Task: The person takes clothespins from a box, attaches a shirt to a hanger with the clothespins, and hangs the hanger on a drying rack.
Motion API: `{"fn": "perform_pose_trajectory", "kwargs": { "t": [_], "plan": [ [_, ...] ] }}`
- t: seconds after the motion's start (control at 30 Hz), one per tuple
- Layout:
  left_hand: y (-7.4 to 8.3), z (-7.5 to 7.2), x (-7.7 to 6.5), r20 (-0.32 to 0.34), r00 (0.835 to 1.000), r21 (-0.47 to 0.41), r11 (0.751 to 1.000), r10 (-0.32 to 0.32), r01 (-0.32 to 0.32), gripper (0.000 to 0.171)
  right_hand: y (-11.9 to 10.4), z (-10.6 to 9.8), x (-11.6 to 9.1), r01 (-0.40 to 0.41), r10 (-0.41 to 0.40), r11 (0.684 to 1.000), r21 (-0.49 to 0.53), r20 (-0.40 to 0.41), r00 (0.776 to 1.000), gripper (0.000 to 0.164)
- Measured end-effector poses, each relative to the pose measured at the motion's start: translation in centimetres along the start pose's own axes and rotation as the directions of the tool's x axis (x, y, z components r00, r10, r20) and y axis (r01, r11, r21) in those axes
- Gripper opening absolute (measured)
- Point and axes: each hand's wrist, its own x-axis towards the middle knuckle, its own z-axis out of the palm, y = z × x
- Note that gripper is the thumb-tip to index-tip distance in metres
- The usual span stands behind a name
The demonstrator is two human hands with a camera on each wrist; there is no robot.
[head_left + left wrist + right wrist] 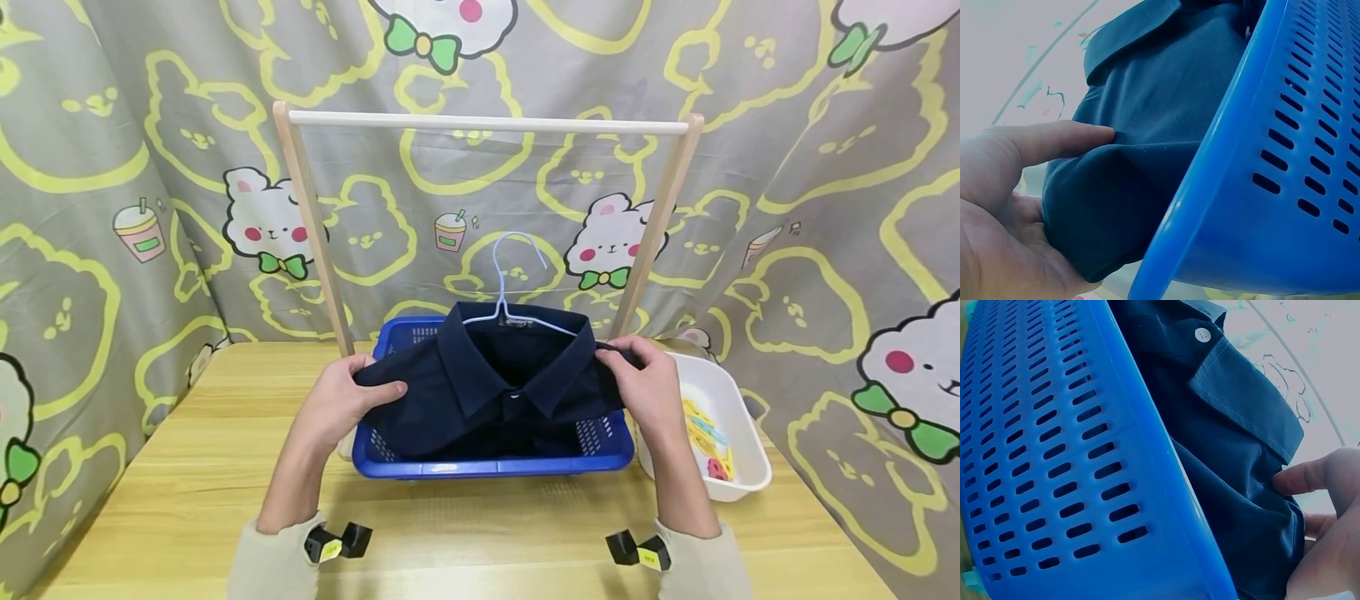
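Observation:
A dark navy collared shirt (420,392) lies over a blue perforated basket (480,468), its collar facing up and a white button at the neck. Inside the collar sits a pale blue wire hanger (501,287), its hook standing up above the shirt. My left hand (341,398) grips the left shoulder, thumb on top and fingers beneath the cloth. On the other shoulder, my right hand (647,385) pinches the fabric between thumb and fingers. Both wrist views show the shirt cloth (1154,100) held just beyond the basket rim (1175,462). The shirt's lower part is hidden in the basket.
Behind the basket stands a wooden rack with a white crossbar (487,123). At the right, a white bin (750,433) holds several yellow, blue and pink clips (705,437). Wooden tabletop (195,467) extends around the basket, and a patterned curtain (465,92) hangs behind.

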Motion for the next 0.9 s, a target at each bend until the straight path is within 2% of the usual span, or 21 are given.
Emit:
{"fn": "perform_pose_trajectory", "kwargs": {
  "t": [0.3,0.43,0.63,0.9],
  "plan": [
    [0.0,-0.2,0.1,-0.028,0.999,0.028,0.999,-0.019,0.019,0.031,0.5,-0.6,0.1,0.129,-0.126,0.99,-0.06,0.052,0.991,0.029],
    [-0.2,-0.2,0.2,-0.025,1.0,0.024,1.0,-0.019,0.019,0.032,0.6,-1.1,0.1,0.161,-0.157,0.984,-0.074,0.059,0.986,0.029],
    [-0.2,-0.3,0.0,-0.031,0.999,0.018,0.999,-0.027,0.027,0.033,0.7,-1.9,0.0,0.16,-0.156,0.982,-0.097,0.049,0.987,0.034],
    [-0.3,-0.5,0.0,-0.048,0.998,-0.011,0.999,-0.032,0.032,0.035,1.2,-3.5,0.4,0.075,-0.072,0.985,-0.153,0.021,0.997,0.04]
  ]
}}
